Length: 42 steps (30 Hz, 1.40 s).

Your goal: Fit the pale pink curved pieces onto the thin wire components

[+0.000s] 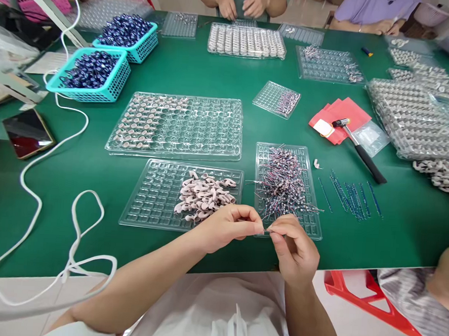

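My left hand [230,226] and my right hand [295,248] meet near the table's front edge. Both are closed in a pinch, fingertips almost touching, on a tiny thin wired part [267,230] that is mostly hidden by the fingers. Just beyond them, a clear blister tray [313,214] bears a tangled heap of small wired parts [284,179] with pinkish and dark leads. Left of it, partly behind my left hand, another clear tray [142,198] carries a pile of beige curved shells, like earphone housings [203,194]. One loose shell [316,164] lies right of the wired parts.
A larger tray [211,131] holds rows of shells. To the right are a hammer [365,156], red sheets [338,114], blue strips [346,196] and stacked trays [410,118]. Turquoise baskets [119,78], a phone [28,131] and a white cable [36,197] lie left. Other people sit around.
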{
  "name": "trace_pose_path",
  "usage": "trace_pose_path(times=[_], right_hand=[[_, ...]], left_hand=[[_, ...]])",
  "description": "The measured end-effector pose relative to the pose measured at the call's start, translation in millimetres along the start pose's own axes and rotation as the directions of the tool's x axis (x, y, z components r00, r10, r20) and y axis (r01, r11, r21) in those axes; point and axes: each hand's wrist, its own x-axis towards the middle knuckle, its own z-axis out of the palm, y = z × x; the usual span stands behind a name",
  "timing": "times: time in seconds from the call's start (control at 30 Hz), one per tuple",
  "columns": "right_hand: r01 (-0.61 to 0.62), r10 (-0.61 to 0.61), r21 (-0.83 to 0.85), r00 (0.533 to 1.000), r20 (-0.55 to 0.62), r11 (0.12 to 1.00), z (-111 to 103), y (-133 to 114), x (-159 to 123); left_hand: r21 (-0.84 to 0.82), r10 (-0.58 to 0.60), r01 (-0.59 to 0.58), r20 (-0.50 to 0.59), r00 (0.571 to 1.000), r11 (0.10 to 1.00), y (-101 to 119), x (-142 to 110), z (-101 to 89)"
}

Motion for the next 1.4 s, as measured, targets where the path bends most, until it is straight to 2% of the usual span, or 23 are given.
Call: trace_pose_path(times=[0.5,0.73,0.83,0.9,1.0,1.07,1.27,1.4], right_hand=[[-0.009,0.011,0.069,0.999,-0.035,0.998,-0.5,-1.0,0.0],[-0.026,0.028,0.029,0.997,-0.073,0.999,0.8,0.6,-0.1],[-0.044,0.047,0.025,0.991,-0.126,0.999,0.9,1.0,-0.3],[-0.045,0.049,0.029,0.987,-0.154,0.999,1.0,1.3,-0.6],[-0.036,0.041,0.028,0.984,-0.174,0.999,1.7,2.0,-1.5],[-0.033,0.034,0.011,0.983,-0.179,0.999,2.4,2.4,-2.3],[0.005,-0.016,-0.06,0.982,-0.186,0.998,4.2,2.6,-2.4],[0.034,-0.053,-0.105,0.981,-0.185,0.994,4.3,3.5,-2.3]], left_hand=[[0.058,0.055,-0.055,0.008,0.998,0.997,3.1,-0.8,1.1],[0.077,-0.002,0.001,0.009,1.0,0.997,0.0,-1.1,-2.0],[-0.004,0.0,0.0,-0.008,1.0,1.0,-1.6,-0.4,-2.1],[-0.124,-0.016,0.014,-0.01,1.0,0.992,-1.8,0.3,-2.0],[-0.319,-0.044,0.036,-0.017,0.999,0.947,-1.3,1.3,-2.2],[-0.388,-0.05,0.034,-0.03,0.998,0.921,-1.2,1.7,-2.5],[-0.352,-0.047,0.005,-0.111,0.993,0.936,-1.7,2.5,-2.2],[-0.32,-0.029,-0.014,-0.127,0.991,0.947,-3.8,3.3,-1.4]])
